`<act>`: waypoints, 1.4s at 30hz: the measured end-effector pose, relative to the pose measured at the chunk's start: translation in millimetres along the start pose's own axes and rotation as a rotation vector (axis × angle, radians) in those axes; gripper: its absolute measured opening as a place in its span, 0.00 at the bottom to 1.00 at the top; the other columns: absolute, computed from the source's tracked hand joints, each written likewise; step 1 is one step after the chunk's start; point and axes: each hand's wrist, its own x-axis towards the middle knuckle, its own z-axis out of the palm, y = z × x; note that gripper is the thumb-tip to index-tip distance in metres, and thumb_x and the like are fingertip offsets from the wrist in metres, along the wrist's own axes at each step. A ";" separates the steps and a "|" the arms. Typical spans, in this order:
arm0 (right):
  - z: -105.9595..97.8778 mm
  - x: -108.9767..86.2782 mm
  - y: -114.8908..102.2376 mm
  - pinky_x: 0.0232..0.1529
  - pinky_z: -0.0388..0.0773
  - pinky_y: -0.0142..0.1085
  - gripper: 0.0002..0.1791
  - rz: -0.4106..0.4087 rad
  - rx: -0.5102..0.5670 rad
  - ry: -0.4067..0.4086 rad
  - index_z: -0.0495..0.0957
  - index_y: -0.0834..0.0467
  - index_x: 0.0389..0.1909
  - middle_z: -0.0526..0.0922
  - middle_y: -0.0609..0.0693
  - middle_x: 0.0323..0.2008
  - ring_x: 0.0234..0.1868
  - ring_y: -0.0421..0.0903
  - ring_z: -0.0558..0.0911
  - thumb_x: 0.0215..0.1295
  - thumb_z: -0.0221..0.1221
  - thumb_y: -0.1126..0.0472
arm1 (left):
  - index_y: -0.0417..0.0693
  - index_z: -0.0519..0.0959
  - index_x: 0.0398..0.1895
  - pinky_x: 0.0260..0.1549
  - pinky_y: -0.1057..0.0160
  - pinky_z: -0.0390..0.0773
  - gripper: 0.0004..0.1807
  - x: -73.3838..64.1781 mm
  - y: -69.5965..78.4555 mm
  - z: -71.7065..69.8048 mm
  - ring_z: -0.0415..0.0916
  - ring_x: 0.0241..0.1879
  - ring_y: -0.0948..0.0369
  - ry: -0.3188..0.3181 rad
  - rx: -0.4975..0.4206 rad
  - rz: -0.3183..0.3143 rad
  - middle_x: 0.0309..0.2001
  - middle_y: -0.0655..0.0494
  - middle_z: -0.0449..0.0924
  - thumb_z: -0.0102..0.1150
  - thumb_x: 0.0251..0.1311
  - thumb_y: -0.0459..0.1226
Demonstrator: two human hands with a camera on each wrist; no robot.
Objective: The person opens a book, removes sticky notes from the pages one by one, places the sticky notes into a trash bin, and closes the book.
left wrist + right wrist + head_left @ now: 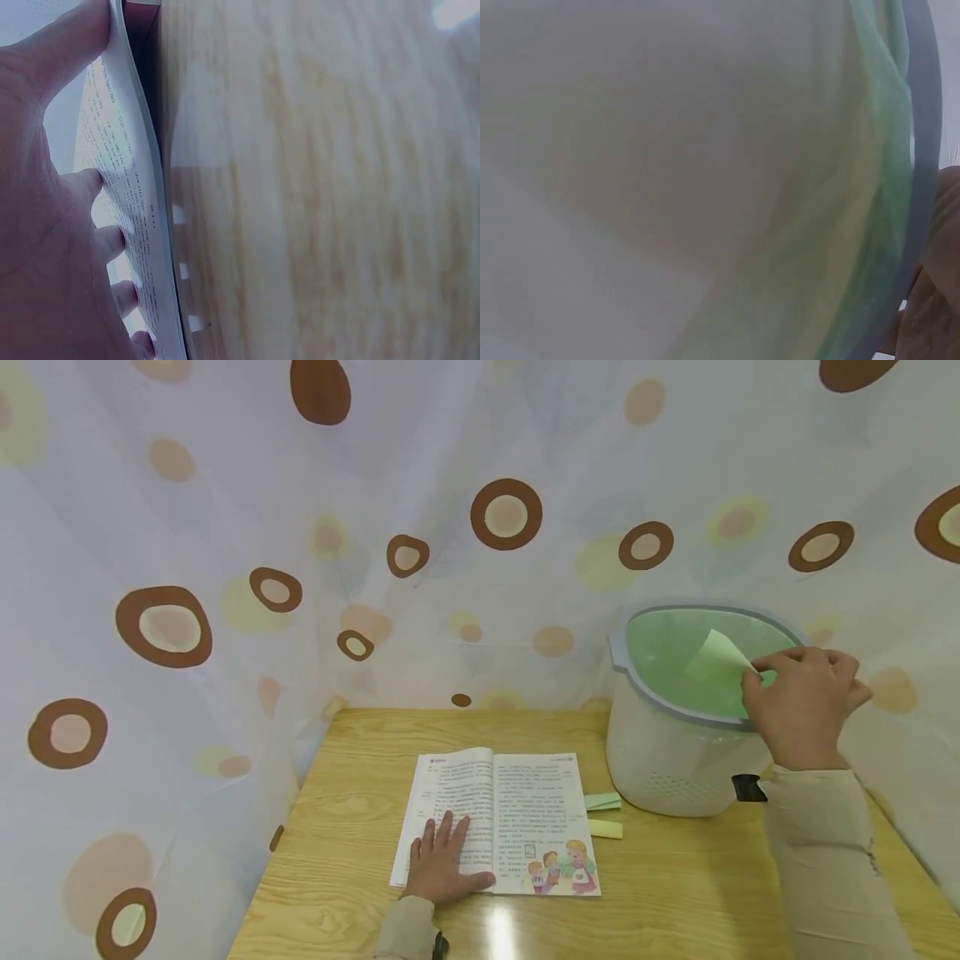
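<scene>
My left hand (441,864) rests with its fingers spread on the left page of an open book (536,802). Its thumb reaches to the fold at the lower edge. In the left wrist view the fingers (111,238) lie along the printed page (127,172). Over at the right, my right hand (806,697) pinches a pale yellow-green slip of paper (720,653) by its corner, above the mouth of a white bin (675,760). A green bag (660,647) lines this bin; the right wrist view catches its folds (896,142) beside the grey rim (928,112).
Green paper tabs (602,801) and a yellow tab (606,829) stick out from the book's right edge, between it and the bin. The wooden table (322,860) meets a white curtain (435,652) with brown dots behind and at both sides.
</scene>
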 end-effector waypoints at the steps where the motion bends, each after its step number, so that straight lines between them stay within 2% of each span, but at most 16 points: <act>1: 0.6 -0.1 0.2 0.55 0.48 0.75 0.20 -0.001 -0.003 0.001 0.80 0.71 0.45 0.71 0.76 0.56 0.65 0.77 0.58 0.71 0.48 0.58 | 0.55 0.56 0.78 0.73 0.31 0.46 0.58 0.3 -0.6 0.8 0.40 0.79 0.37 -0.001 0.004 -0.003 0.81 0.46 0.46 0.65 0.45 0.68; 7: 2.6 -1.6 0.9 0.54 0.50 0.75 0.19 -0.001 -0.004 0.017 0.81 0.71 0.44 0.73 0.75 0.55 0.63 0.76 0.59 0.70 0.50 0.59 | 0.57 0.55 0.78 0.74 0.33 0.45 0.58 1.1 -1.6 2.0 0.39 0.79 0.39 0.002 0.007 -0.009 0.81 0.48 0.45 0.64 0.45 0.69; 14: 0.8 -2.9 -1.5 0.56 0.48 0.75 0.20 0.018 -0.007 -0.001 0.79 0.72 0.50 0.71 0.75 0.58 0.65 0.75 0.58 0.70 0.52 0.59 | 0.55 0.55 0.78 0.74 0.32 0.45 0.58 -2.6 1.8 -1.3 0.39 0.79 0.38 -0.003 -0.014 -0.002 0.81 0.46 0.45 0.65 0.45 0.68; 27: -0.8 -10.7 -7.6 0.56 0.47 0.69 0.16 -0.060 0.113 0.139 0.81 0.70 0.49 0.74 0.72 0.56 0.66 0.71 0.59 0.68 0.55 0.62 | 0.54 0.56 0.78 0.74 0.32 0.45 0.57 -5.8 5.4 -4.8 0.39 0.79 0.38 -0.001 -0.008 -0.004 0.81 0.46 0.45 0.66 0.46 0.67; 30: -1.6 -13.9 -12.2 0.54 0.49 0.68 0.15 -0.104 0.151 0.207 0.82 0.69 0.47 0.76 0.70 0.55 0.64 0.70 0.60 0.68 0.56 0.63 | 0.54 0.56 0.78 0.74 0.32 0.45 0.57 -7.2 6.0 -5.9 0.39 0.79 0.38 -0.003 -0.013 -0.006 0.80 0.45 0.46 0.66 0.46 0.66; 33: -3.5 -19.7 -19.6 0.58 0.53 0.65 0.13 -0.182 0.219 0.335 0.84 0.70 0.42 0.79 0.70 0.52 0.60 0.70 0.65 0.66 0.58 0.63 | 0.53 0.57 0.78 0.73 0.32 0.45 0.57 -7.5 6.7 -6.5 0.39 0.79 0.37 -0.003 -0.010 -0.005 0.80 0.45 0.46 0.66 0.46 0.66; 37: -6.1 -33.3 -34.3 0.66 0.57 0.54 0.12 -0.280 0.307 0.479 0.84 0.72 0.37 0.81 0.71 0.46 0.52 0.70 0.71 0.64 0.59 0.65 | 0.52 0.57 0.77 0.73 0.31 0.45 0.57 -6.6 6.6 -6.0 0.40 0.79 0.38 0.001 -0.008 -0.003 0.80 0.45 0.46 0.67 0.47 0.65; 42: -2.6 -55.0 -58.5 0.62 0.61 0.42 0.11 -0.343 0.433 0.595 0.84 0.74 0.30 0.82 0.72 0.38 0.43 0.70 0.73 0.61 0.61 0.67 | 0.52 0.57 0.77 0.73 0.32 0.45 0.57 -5.5 6.4 -4.9 0.40 0.79 0.38 0.007 -0.004 0.000 0.80 0.45 0.47 0.67 0.46 0.66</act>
